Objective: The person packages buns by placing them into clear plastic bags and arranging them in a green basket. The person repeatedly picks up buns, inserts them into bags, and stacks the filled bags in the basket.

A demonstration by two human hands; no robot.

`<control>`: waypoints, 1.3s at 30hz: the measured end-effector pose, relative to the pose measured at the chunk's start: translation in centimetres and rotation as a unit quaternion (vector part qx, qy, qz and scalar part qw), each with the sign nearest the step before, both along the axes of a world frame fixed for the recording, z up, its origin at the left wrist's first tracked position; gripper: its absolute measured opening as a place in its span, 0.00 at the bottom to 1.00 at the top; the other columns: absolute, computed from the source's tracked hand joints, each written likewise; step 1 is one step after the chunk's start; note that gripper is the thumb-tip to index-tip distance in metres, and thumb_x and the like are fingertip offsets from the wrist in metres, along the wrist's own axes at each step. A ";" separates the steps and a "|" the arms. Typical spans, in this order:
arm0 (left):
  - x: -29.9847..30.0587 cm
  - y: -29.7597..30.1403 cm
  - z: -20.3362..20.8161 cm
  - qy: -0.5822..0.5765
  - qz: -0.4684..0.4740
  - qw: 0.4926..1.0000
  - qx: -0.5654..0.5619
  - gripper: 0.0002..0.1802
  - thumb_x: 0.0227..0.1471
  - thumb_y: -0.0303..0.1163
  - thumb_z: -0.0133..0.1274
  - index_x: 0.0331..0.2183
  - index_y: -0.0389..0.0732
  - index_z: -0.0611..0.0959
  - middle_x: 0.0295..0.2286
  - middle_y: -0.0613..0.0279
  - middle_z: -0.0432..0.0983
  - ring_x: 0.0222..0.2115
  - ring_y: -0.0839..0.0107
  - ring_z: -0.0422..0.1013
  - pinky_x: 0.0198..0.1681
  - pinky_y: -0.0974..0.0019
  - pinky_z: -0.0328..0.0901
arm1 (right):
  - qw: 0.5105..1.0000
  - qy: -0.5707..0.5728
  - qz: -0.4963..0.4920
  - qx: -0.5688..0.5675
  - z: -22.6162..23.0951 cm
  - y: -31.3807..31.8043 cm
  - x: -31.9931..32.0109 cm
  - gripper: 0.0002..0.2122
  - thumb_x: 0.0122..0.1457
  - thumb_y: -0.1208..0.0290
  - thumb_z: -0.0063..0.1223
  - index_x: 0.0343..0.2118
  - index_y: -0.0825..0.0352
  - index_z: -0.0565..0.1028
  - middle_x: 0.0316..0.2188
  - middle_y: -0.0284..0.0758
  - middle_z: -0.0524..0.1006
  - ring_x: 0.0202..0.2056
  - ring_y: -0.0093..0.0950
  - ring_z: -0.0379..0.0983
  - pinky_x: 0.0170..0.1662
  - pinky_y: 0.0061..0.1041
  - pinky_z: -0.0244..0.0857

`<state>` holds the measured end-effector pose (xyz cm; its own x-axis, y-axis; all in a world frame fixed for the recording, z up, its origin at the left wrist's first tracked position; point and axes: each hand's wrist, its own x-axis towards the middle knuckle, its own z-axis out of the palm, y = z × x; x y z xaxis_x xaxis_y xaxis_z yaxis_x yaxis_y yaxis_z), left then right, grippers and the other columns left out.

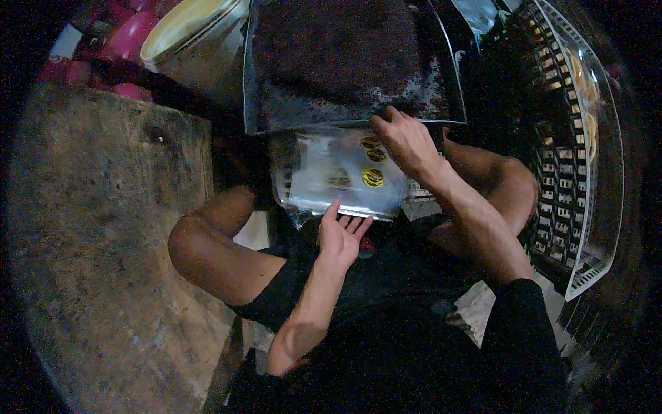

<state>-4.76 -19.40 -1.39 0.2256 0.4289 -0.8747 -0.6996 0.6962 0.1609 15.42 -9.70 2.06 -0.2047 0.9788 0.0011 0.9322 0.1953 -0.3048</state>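
A stack of clear plastic bags [324, 172] with yellow and black round labels lies between my knees, below the front edge of a metal tray [355, 126]. My left hand [340, 239] is at the bags' near edge, its fingers spread and the fingertips touching or just beside the plastic. My right hand [412, 140] is at the tray's front rim with its fingers closed and bent down. Whatever its fingertips hold, if anything, is too dark to make out. A heap of dark brown, loose material [331, 55] covers most of the tray.
To the left stands a worn wooden board or tabletop [110, 228]. A pale round bucket [196, 52] is at the back left, with pink bundles [134, 38] behind it. A white plastic crate [586, 228] with slotted sides stands on the right.
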 end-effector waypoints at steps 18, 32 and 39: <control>2.3 0.8 -1.0 0.080 -0.005 0.997 -0.012 0.58 0.47 0.68 0.52 0.65 0.40 0.50 0.64 0.50 0.48 0.63 0.51 0.49 0.65 0.45 0.46 | 0.992 -0.126 0.012 -0.020 -3.8 -1.1 -1.8 0.13 0.56 0.64 0.54 0.40 0.66 0.75 0.39 0.45 0.79 0.48 0.45 0.73 0.51 0.45 0.66; 0.2 3.1 -2.8 0.045 -0.009 0.994 0.098 0.24 0.58 0.39 0.55 0.52 0.36 0.72 0.45 0.56 0.74 0.44 0.60 0.73 0.47 0.53 0.69 | 0.950 0.051 0.002 -0.307 -2.3 -0.9 -1.6 0.27 0.53 0.53 0.61 0.46 0.73 0.71 0.41 0.52 0.76 0.45 0.51 0.74 0.49 0.45 0.68; -6.4 5.9 6.8 0.362 -0.106 0.882 0.282 0.19 0.55 0.36 0.60 0.42 0.32 0.77 0.41 0.59 0.76 0.36 0.70 0.72 0.39 0.62 0.68 | 0.929 0.081 -0.200 0.299 17.5 -9.4 5.8 0.21 0.46 0.66 0.68 0.44 0.65 0.74 0.41 0.42 0.76 0.45 0.44 0.72 0.47 0.38 0.66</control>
